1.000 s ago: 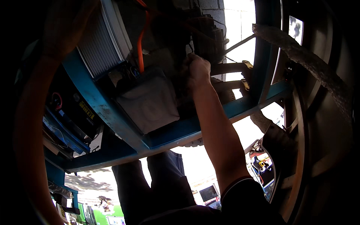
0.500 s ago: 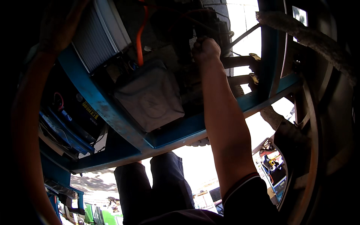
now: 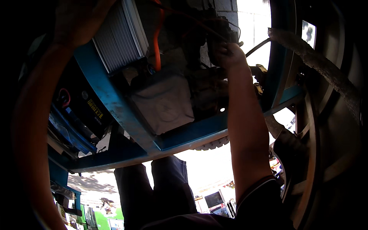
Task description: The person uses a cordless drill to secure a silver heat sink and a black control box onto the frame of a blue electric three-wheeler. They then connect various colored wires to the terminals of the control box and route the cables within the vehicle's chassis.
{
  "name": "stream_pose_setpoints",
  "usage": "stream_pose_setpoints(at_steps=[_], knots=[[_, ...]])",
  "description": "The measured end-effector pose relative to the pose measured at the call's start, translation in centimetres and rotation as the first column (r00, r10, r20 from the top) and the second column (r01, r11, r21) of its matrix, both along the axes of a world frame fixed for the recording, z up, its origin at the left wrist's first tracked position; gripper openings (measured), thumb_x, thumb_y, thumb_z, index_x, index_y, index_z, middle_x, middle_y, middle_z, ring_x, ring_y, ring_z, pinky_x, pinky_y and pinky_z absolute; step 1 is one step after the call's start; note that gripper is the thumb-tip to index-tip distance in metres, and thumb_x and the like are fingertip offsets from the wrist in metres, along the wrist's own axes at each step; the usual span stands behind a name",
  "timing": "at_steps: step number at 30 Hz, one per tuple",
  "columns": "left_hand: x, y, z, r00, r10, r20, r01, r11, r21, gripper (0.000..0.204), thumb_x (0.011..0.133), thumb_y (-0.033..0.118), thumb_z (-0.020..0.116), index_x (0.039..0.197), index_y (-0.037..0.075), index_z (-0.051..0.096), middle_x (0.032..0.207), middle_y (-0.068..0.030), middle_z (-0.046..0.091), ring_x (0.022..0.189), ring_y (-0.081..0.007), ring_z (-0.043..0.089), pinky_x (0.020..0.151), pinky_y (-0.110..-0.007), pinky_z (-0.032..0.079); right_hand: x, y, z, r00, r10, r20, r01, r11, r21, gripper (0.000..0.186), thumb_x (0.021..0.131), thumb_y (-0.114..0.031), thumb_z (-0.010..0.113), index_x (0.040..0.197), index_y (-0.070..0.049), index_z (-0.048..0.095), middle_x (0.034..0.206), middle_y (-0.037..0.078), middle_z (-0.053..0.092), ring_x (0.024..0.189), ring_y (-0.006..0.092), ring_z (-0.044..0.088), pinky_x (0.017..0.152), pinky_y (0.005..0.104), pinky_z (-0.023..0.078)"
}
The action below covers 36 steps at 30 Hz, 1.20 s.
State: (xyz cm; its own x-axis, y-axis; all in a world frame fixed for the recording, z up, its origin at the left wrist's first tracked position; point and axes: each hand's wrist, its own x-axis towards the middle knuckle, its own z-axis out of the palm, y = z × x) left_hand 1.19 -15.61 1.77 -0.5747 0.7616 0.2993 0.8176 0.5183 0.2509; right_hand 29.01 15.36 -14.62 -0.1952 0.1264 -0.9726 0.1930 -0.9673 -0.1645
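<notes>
My right hand (image 3: 231, 55) is closed, its fingers curled against a dark mechanical part (image 3: 218, 32) inside a blue metal frame (image 3: 101, 90). Whatever those fingers grip is hidden in shadow. Up at the left, my left hand (image 3: 78, 25) lies in deep shade beside a silver finned metal box (image 3: 119, 38); its fingers run toward the upper edge and their grip does not show. Between my arms sits a grey, square-cornered cover (image 3: 163, 101). An orange cable (image 3: 157, 42) drops to the back of this cover.
A black battery-like box (image 3: 86, 109) sits left of the frame, with blue parts (image 3: 69, 128) beside it. At the right, a thick rough wrapped hose (image 3: 310, 53) crosses near a curved metal bar (image 3: 312, 145). A treaded tyre (image 3: 211, 145) shows below the frame, near my legs (image 3: 168, 184).
The view has shifted, so the frame, box and cover appear farther right. My right hand has moved slightly right and lower in the picture, still closed. The left hand stays by the finned box.
</notes>
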Motion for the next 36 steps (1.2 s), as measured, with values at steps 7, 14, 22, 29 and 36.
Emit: stream_pose_setpoints(at_steps=[7,14,22,29,36], knots=[[0.7,1.8,-1.8,1.0,-0.009,0.006,0.009,0.997,0.078,0.052,0.089,0.034,0.064,0.128,0.004,0.048,0.136,-0.0223,0.048,0.124,-0.044,0.046,0.108,-0.053,0.036,0.8,-3.9,0.5,0.979,-0.048,0.2,-0.027,0.935,0.354,0.008,0.099,-0.005,0.051,0.096,-0.002,0.058,0.072,0.008,0.055,0.052,0.0156,0.05,0.043,0.0287,0.036],[-0.2,1.5,-1.2,1.0,0.008,0.001,-0.008,1.0,-0.009,0.054,0.089,0.041,0.064,0.126,0.005,0.048,0.134,-0.0217,0.048,0.121,-0.0435,0.047,0.106,-0.055,0.036,1.3,-7.4,-2.4,0.967,-0.094,0.235,-0.032,0.876,0.481,0.012,0.097,-0.007,0.061,0.095,0.004,0.066,0.086,0.016,0.07,0.063,0.0216,0.063,0.054,0.0333,0.05],[0.1,2.1,-1.5,0.998,0.055,0.008,-0.055,0.998,0.005,0.055,0.089,0.046,0.063,0.125,0.007,0.048,0.135,-0.0209,0.048,0.12,-0.0418,0.047,0.105,-0.055,0.036,2.4,-6.6,-4.3,0.977,-0.062,0.202,-0.058,0.843,0.535,0.009,0.089,0.001,0.064,0.096,0.006,0.067,0.088,0.016,0.071,0.075,0.025,0.069,0.066,0.0368,0.057],[-0.4,0.8,-1.7,0.996,0.084,0.019,-0.082,0.99,-0.117,0.057,0.088,0.046,0.063,0.127,0.008,0.048,0.136,-0.0202,0.047,0.123,-0.0403,0.046,0.105,-0.055,0.035,0.0,-8.4,-1.6,0.976,-0.085,0.202,-0.031,0.858,0.512,0.011,0.09,0.001,0.066,0.1,0.004,0.067,0.091,0.015,0.07,0.079,0.0265,0.071,0.069,0.0369,0.06],[-0.6,0.5,-1.7,0.996,0.063,0.058,-0.059,0.996,-0.068,0.057,0.088,0.045,0.062,0.128,0.008,0.048,0.136,-0.02,0.047,0.124,-0.0397,0.047,0.106,-0.055,0.035,-0.9,-9.8,-2.9,0.956,-0.126,0.265,-0.064,0.792,0.607,0.014,0.088,-0.008,0.069,0.098,0.002,0.067,0.092,0.011,0.07,0.079,0.0247,0.069,0.067,0.0369,0.056]])
